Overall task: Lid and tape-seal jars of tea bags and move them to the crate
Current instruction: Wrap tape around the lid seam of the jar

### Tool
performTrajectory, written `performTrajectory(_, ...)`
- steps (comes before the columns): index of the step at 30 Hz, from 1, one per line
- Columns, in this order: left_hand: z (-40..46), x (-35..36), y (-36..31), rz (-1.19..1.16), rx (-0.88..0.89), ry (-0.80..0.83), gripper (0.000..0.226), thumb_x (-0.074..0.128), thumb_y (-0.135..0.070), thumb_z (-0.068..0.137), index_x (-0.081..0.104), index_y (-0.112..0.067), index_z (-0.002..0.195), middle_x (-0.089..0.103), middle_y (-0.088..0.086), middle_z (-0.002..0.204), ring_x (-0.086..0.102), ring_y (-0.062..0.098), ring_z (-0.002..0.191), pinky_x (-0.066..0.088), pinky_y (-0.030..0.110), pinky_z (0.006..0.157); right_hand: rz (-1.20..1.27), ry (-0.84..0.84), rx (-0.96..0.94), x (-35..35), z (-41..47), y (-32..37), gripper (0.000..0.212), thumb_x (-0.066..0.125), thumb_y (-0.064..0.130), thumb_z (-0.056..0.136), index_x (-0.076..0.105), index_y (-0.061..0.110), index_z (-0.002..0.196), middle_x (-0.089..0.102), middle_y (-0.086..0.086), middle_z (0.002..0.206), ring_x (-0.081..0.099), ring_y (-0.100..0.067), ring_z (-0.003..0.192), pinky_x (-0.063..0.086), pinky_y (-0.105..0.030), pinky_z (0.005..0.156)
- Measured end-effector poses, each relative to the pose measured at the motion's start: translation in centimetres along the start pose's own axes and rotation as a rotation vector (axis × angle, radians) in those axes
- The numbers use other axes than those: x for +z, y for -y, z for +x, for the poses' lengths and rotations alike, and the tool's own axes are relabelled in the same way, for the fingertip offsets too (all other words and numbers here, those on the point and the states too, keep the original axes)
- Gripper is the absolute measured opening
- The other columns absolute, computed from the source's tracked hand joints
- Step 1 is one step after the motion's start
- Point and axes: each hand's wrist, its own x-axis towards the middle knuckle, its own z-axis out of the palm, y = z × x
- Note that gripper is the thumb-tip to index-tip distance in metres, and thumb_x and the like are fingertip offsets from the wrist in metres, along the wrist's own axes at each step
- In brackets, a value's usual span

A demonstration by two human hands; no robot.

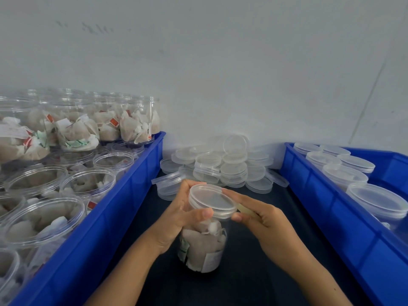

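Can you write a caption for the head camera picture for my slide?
Two hands, left hand and right hand, hold a clear plastic lid on a tea-bag jar.

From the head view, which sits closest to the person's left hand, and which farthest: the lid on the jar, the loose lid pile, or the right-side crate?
From the left hand:
1. Lid, touched by its fingers, centre.
2. Lid pile, just behind, by the wall.
3. Right crate, across the dark table.

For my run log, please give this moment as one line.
step: lidding | left hand: grips jar | right hand: holds lid on jar
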Motion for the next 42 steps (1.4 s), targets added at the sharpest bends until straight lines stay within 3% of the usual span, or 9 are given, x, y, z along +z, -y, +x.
performTrajectory(4, -0.3, -0.1, -0.7, 0.156, 0.098, -0.066, 0.071, 0.076, -0.048, 0.066, 0.052, -0.038, 0.132, 0.049, -0.001, 0.135, 0.055, 0.002, 0.117, 0.051, 0.02, 0.088, -0.046, -0.103, 0.047, 0.7, -0.4, 0.0, 0.046, 0.059, 0.039, 0.093, 0.043, 0.07, 0.123, 0.064, 0.023, 0.117, 0.058, 0.004, 0.107, 0.049, -0.025, 0.095)
performTrajectory(8, -0.8, 1.8, -0.3, 0.347, 0.158, -0.221, 0.102, 0.081, -0.067, 0.05, 0.03, -0.05, 0.136, 0.05, -0.03, 0.125, 0.049, -0.013, 0.115, 0.046, 0.01, 0.089, -0.139, -0.179, 0.06, 1.9, -0.8, 1.1, 0.044, 0.053, 0.041, 0.095, 0.039, 0.066, 0.129, 0.059, 0.03, 0.111, 0.056, 0.006, 0.101, 0.051, -0.025, 0.082)
performTrajectory(14, -0.4, 3.0, 0.2, 0.325, 0.201, -0.403, 0.089, 0.084, -0.06, 0.038, 0.047, -0.044, 0.117, 0.058, -0.035, 0.109, 0.056, -0.013, 0.101, 0.044, 0.003, 0.077, -0.117, -0.124, -0.016, 2.6, -1.0, 0.8, 0.052, 0.048, 0.033, 0.099, 0.031, 0.053, 0.144, 0.054, 0.023, 0.124, 0.052, 0.004, 0.113, 0.048, -0.021, 0.093)
performTrajectory(18, -0.1, 2.5, -0.3, 0.265, 0.199, -0.367, 0.08, 0.083, -0.054, 0.044, 0.05, -0.035, 0.115, 0.063, -0.027, 0.104, 0.062, -0.005, 0.097, 0.047, 0.008, 0.077, 0.092, -0.006, -0.044, 1.8, -0.6, 0.5, 0.048, 0.044, 0.032, 0.1, 0.032, 0.052, 0.143, 0.049, 0.028, 0.133, 0.045, 0.017, 0.119, 0.039, -0.007, 0.095)
performTrajectory(22, -0.1, 1.8, -0.2, 0.235, 0.189, -0.329, 0.084, 0.085, -0.048, 0.044, 0.052, -0.028, 0.118, 0.066, -0.018, 0.105, 0.064, 0.001, 0.1, 0.049, 0.012, 0.08, 0.076, 0.063, 0.017, 1.4, -0.4, 0.4, 0.051, 0.04, 0.053, 0.093, 0.024, 0.061, 0.141, 0.061, 0.029, 0.088, 0.054, 0.013, 0.074, 0.042, -0.015, 0.077)
performTrajectory(25, 0.0, 1.3, 0.0, 0.211, 0.189, -0.299, 0.084, 0.086, -0.044, 0.044, 0.053, -0.026, 0.118, 0.068, -0.013, 0.107, 0.065, 0.005, 0.102, 0.05, 0.015, 0.083, 0.025, 0.066, 0.031, 0.8, -0.3, 0.4, 0.046, 0.044, 0.052, 0.095, 0.026, 0.065, 0.136, 0.059, 0.032, 0.074, 0.056, 0.004, 0.075, 0.047, -0.026, 0.084)
performTrajectory(30, 0.1, 1.1, 0.6, 0.127, 0.178, -0.21, 0.081, 0.087, -0.031, 0.05, 0.053, -0.015, 0.121, 0.07, 0.003, 0.111, 0.067, 0.018, 0.105, 0.052, 0.022, 0.085, -0.141, 0.048, 0.109, -0.4, -0.3, 0.8, 0.049, 0.042, 0.064, 0.089, 0.017, 0.068, 0.132, 0.067, 0.011, 0.103, 0.058, -0.01, 0.106, 0.047, -0.039, 0.094)
performTrajectory(35, 0.2, 0.8, 0.9, 0.015, 0.123, -0.097, 0.084, 0.086, -0.026, 0.051, 0.051, -0.009, 0.126, 0.069, 0.011, 0.116, 0.065, 0.026, 0.11, 0.053, 0.028, 0.09, -0.112, 0.073, 0.098, -1.0, -0.5, 1.0, 0.061, 0.037, 0.08, 0.068, 0.022, 0.076, 0.128, 0.059, 0.022, 0.082, 0.055, -0.002, 0.082, 0.047, -0.031, 0.086)
performTrajectory(42, 0.1, 0.2, 0.6, -0.045, 0.062, 0.012, 0.095, 0.093, -0.04, 0.05, 0.051, -0.011, 0.13, 0.066, 0.014, 0.122, 0.061, 0.03, 0.116, 0.051, 0.032, 0.094, -0.024, 0.107, 0.068, -0.7, -0.3, 0.1, 0.054, 0.041, 0.08, 0.069, 0.029, 0.08, 0.122, 0.065, 0.014, 0.123, 0.058, -0.01, 0.116, 0.046, -0.04, 0.103)
